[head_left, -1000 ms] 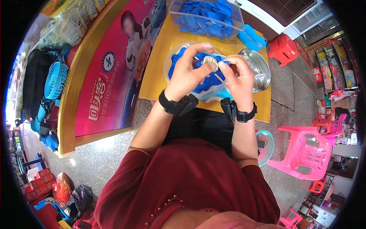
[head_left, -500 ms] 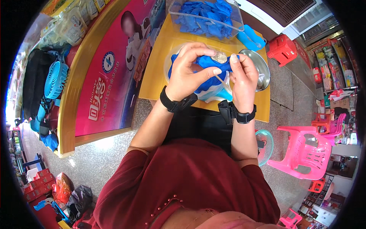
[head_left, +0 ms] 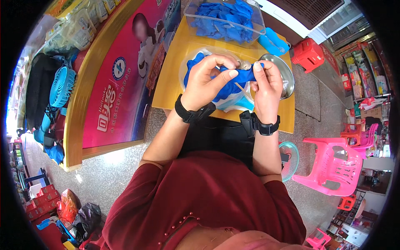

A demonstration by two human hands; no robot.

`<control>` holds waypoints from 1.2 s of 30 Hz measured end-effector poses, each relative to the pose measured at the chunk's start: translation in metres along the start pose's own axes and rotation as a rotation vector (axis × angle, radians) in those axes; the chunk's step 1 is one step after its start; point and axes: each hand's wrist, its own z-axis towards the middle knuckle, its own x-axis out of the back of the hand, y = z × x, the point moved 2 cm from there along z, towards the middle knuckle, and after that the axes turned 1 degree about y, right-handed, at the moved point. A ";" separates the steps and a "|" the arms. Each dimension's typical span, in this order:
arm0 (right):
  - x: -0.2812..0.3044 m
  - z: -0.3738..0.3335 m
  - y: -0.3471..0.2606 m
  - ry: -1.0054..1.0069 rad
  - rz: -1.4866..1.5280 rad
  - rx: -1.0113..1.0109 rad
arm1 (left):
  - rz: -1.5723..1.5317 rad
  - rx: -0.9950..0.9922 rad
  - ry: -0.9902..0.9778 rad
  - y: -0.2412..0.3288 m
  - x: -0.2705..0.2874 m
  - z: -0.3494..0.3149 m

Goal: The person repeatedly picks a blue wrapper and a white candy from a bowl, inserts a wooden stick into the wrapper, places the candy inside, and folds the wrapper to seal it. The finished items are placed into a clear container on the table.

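My left hand [head_left: 208, 81] and my right hand [head_left: 266, 79] pinch a piece of blue cloth [head_left: 245, 76] between thumbs and fingers. It is stretched between them above the yellow table [head_left: 166, 81]. A small beige clump [head_left: 245, 65] shows at the cloth's far edge; what it is made of is hard to tell. Beneath the hands, more blue cloth [head_left: 191, 66] lies in a whitish container or bag, largely hidden by my left hand. A thin light stick [head_left: 239, 86] slants below the held cloth. To the right, partly behind my right hand, stands a metal bowl [head_left: 288, 77].
A clear plastic bin [head_left: 259, 27] of blue cloth pieces sits at the table's far side, with a bright blue object [head_left: 273, 42] beside it. Left stands a counter [head_left: 75, 125] with a blue fan [head_left: 62, 86]. Right are a red stool [head_left: 308, 55], a pink chair [head_left: 329, 164] and a green basket [head_left: 290, 160].
The beige clump shows less now, and the blue cloth is drawn straighter between my hands. Both hands keep nearly the same place.
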 end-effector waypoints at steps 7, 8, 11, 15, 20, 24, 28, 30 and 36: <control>0.001 -0.003 0.003 -0.003 0.158 -0.006 | 0.383 -0.213 -0.030 -0.001 -0.003 -0.002; 0.002 -0.003 0.005 -0.009 0.166 -0.007 | 0.399 -0.248 -0.017 -0.005 -0.002 -0.001; 0.001 -0.002 0.007 -0.029 0.151 0.021 | 0.319 -0.257 0.009 -0.007 -0.004 -0.002; 0.002 -0.004 0.009 -0.011 0.094 0.012 | 0.359 -0.200 -0.018 0.002 -0.006 -0.006; 0.006 -0.002 0.011 0.008 0.195 0.012 | 0.392 -0.120 -0.016 0.008 -0.018 -0.005; 0.013 -0.003 0.018 -0.002 0.149 0.036 | 0.509 -0.187 -0.032 0.005 -0.026 -0.008; 0.014 -0.006 0.016 0.021 0.026 0.013 | 0.604 -0.282 -0.082 0.000 -0.023 -0.007; 0.011 -0.007 0.015 0.013 0.030 0.041 | 0.476 -0.211 -0.091 -0.005 -0.019 -0.007; 0.001 -0.004 0.013 -0.010 0.121 0.178 | -0.121 0.067 0.146 -0.013 -0.009 -0.001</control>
